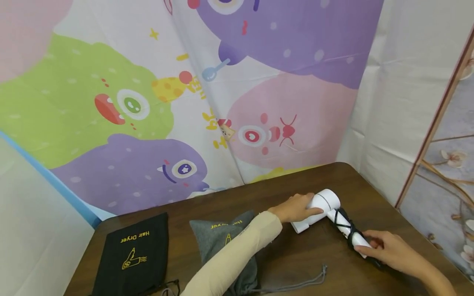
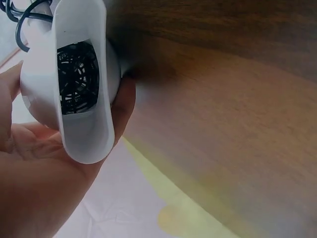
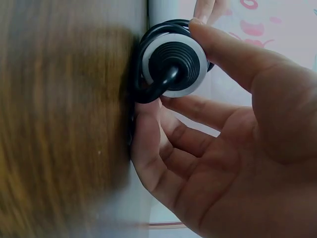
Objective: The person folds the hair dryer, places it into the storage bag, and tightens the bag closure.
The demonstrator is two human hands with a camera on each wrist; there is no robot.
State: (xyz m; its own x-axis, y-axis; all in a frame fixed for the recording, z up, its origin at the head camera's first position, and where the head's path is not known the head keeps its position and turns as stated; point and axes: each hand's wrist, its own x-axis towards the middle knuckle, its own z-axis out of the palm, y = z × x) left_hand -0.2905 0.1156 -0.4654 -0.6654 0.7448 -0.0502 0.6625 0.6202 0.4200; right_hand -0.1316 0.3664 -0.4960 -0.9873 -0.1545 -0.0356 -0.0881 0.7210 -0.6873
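A white hair dryer (image 1: 319, 204) lies at the right of the brown table, its black cord (image 1: 349, 226) wound around the handle. My left hand (image 1: 296, 208) grips the dryer's body, thumb on one side and fingers on the other. In the left wrist view the flat nozzle (image 2: 88, 144) faces the camera, with a dark grille inside. My right hand (image 1: 389, 248) holds the end of the handle between thumb and fingers. The right wrist view shows the handle's ribbed cord end (image 3: 173, 64) close to the tabletop, with cord loops around it.
A grey drawstring bag (image 1: 207, 238) marked "Hair Dryer" lies partly under my left sleeve, its grey cord (image 1: 303, 283) trailing right. Farther left lies a flat black bag (image 1: 133, 255) with the same lettering. Behind the wooden table (image 1: 177, 213) hangs a cartoon-printed cloth (image 1: 200, 123).
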